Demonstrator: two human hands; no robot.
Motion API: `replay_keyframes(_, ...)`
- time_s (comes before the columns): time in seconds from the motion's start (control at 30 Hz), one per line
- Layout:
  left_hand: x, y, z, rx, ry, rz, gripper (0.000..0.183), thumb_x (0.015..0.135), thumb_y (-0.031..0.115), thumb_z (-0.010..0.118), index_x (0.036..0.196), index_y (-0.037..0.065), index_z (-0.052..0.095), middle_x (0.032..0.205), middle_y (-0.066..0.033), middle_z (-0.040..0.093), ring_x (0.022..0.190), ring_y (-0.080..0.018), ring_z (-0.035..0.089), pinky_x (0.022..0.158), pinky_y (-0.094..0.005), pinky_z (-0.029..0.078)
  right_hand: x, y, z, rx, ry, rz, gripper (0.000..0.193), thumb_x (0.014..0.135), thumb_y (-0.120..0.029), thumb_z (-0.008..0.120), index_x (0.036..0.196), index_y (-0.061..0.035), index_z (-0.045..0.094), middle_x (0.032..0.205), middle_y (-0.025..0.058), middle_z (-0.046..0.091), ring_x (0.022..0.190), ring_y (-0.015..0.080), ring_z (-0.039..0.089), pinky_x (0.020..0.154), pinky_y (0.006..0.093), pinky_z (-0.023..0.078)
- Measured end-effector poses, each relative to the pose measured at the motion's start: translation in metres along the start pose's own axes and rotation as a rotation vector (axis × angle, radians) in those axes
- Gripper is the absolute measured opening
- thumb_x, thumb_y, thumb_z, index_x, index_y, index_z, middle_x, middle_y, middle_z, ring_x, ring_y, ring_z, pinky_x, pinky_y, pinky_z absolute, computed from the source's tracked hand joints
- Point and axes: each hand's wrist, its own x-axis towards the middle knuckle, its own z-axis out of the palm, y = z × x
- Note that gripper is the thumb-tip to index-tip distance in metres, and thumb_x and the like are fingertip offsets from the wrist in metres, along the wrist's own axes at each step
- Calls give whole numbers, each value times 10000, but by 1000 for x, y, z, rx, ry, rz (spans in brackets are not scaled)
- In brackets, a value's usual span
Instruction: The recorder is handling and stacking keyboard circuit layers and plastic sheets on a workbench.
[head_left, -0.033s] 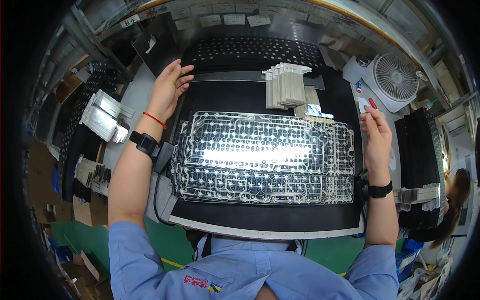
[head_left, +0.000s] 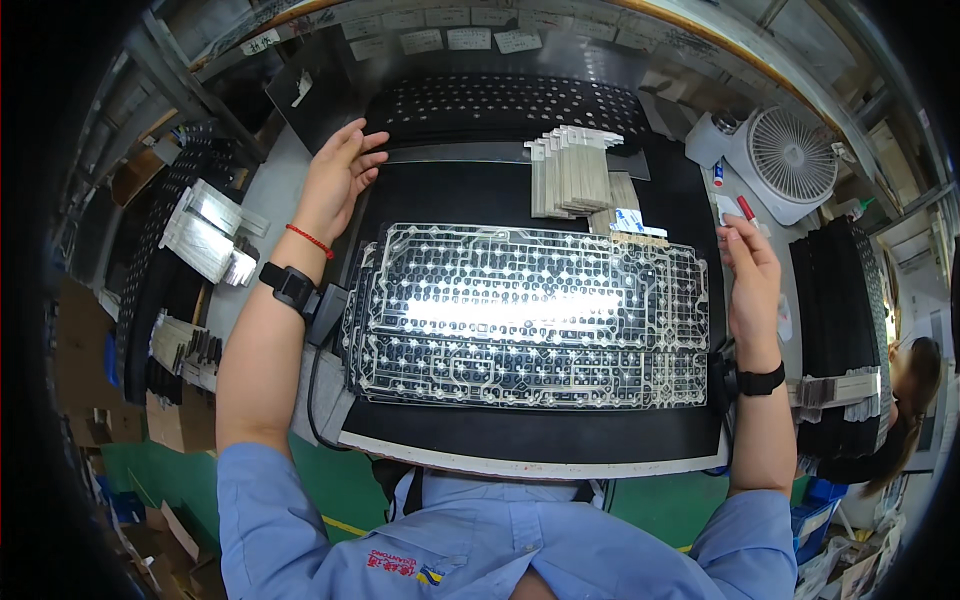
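Note:
In front of me lies a stack of clear keyboard membrane sheets (head_left: 530, 365) with pale printed circuit lines, and a lamp's glare crosses its middle. My left hand (head_left: 350, 160) is raised beyond the stack's far left corner, fingers spread, holding nothing. On its wrist are a red cord and a black band with a small box. My right hand (head_left: 752, 270) hovers by the stack's right edge, fingers loosely bent and apart, with nothing visible in them. Just past its fingertips are a white scrap (head_left: 727, 205) and a red marker (head_left: 746, 207).
Grey-silver strips (head_left: 570, 175) stand piled behind the sheets on a black mat (head_left: 540, 430). A white fan (head_left: 790, 155) and a blue marker (head_left: 718, 174) are at the far right. Black sheet stacks (head_left: 835, 320) flank the bench, and another person (head_left: 905, 410) is at the right edge.
My right hand has shifted very slightly to the left, uncovering more of the red marker. The left hand and the sheets look the same.

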Motion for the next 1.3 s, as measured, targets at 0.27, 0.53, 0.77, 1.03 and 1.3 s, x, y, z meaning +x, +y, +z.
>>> replay_keyframes(0.27,2,-4,-9,115,-279,-101,317,992,233,444,1237,44,512,1064,-58,620,860,-100,584,738,-221,458,-2,5,0,-190,-286,187,185,924,-119,579,1050,-1,644,890,1,630,786,38,535,704,185,415)
replay_keyframes(0.53,-7,2,1,163,-428,-193,335,997,278,437,1214,39,529,1018,-48,635,870,-96,606,763,-225,491,2,8,-4,-32,-140,83,179,954,-124,533,1043,18,596,853,8,642,733,35,554,676,176,423)
replay_keyframes(0.77,-7,-1,-1,235,-598,-235,284,977,270,494,1109,39,593,874,17,631,654,-7,523,562,-151,437,2,4,-1,107,-17,54,195,959,-135,528,1057,20,594,889,16,638,772,49,559,707,192,426)
replay_keyframes(1.03,-4,-3,-2,216,-446,-128,197,952,207,542,1073,64,604,846,67,619,632,13,477,547,-143,356,3,6,-5,180,-92,101,194,952,-157,543,1035,6,610,886,-4,627,778,33,528,715,190,401)
replay_keyframes(1.3,1,-7,-9,206,-414,-100,163,947,198,552,1061,93,605,802,75,568,687,-5,471,581,-168,357,1,5,-8,78,-57,82,179,954,-168,542,993,-9,616,804,-13,611,643,46,507,623,199,394)
